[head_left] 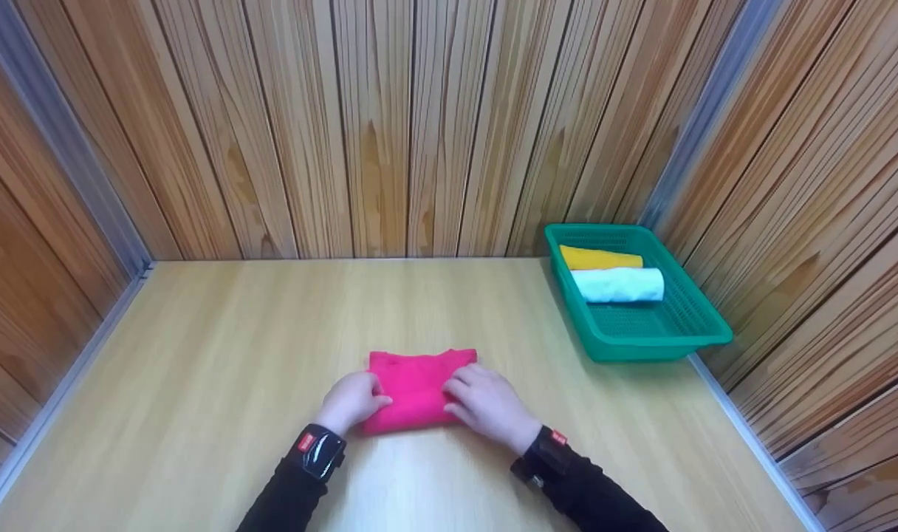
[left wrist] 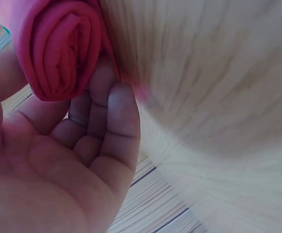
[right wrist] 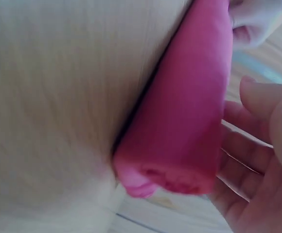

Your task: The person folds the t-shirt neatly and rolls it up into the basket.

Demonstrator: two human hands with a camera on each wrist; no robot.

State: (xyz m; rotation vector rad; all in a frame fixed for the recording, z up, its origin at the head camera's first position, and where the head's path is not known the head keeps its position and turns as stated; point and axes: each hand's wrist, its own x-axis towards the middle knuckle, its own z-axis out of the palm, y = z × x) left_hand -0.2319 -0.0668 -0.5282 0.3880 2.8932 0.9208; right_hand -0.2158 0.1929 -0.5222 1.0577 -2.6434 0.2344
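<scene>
A bright pink cloth [head_left: 413, 380] lies in front of me, its near side rolled up and its far part flat. The left wrist view shows the coiled layers at the end of the roll [left wrist: 65, 53]. My left hand [head_left: 351, 401] grips this left end, fingers curled at its underside and thumb on the other side. At the right end, my right hand [head_left: 487, 403] touches the cloth with loosely bent fingers. In the right wrist view the thumb [right wrist: 262, 99] stands off the roll [right wrist: 182, 107], while the other fingers reach behind it.
A green plastic basket [head_left: 645, 342] stands at the back right of the wooden table [head_left: 235, 355]. Inside are a folded yellow cloth [head_left: 597, 258] and a rolled white cloth [head_left: 619, 285]. Wood-panelled walls [head_left: 375, 133] enclose the table at the back and sides.
</scene>
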